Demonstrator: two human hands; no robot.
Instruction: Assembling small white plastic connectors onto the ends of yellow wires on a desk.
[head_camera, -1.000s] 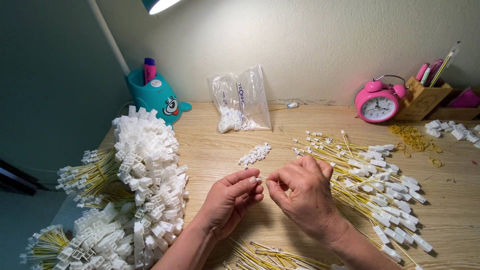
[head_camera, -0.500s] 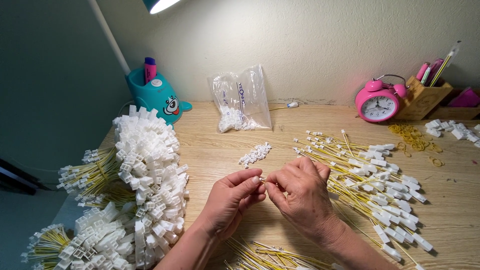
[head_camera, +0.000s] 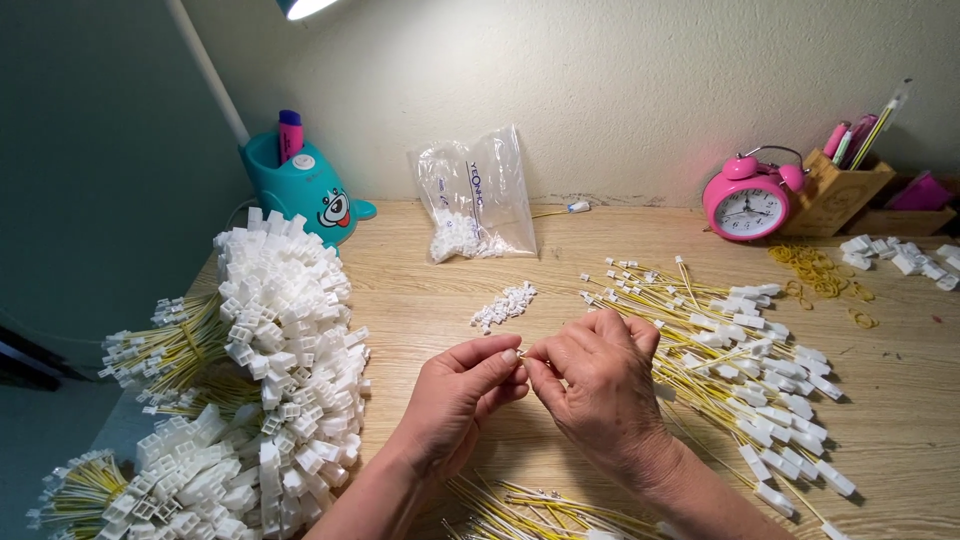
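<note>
Held piece: tiny white connector bit (head_camera: 522, 355), pinched between both hands' fingertips, above desk centre, near edge; detail too small to tell.
Left hand (head_camera: 455, 395): thumb and forefinger closed on the bit from the left.
Right hand (head_camera: 600, 385): fingers curled, tips meeting the left hand's at the bit.
Small heap: loose white connector pieces (head_camera: 505, 305), just beyond the hands.
Right: spread of yellow wires with white plugs (head_camera: 745, 350), touching the right hand's far side.
Near edge: more yellow wires (head_camera: 530, 505) under the wrists.
Left: big pile of bundled finished harnesses (head_camera: 270, 370).
Far: plastic bag of parts (head_camera: 470, 195), teal pen holder (head_camera: 300, 185), pink alarm clock (head_camera: 745, 200), rubber bands (head_camera: 815, 270).
Surface: wooden desk (head_camera: 420, 290).
</note>
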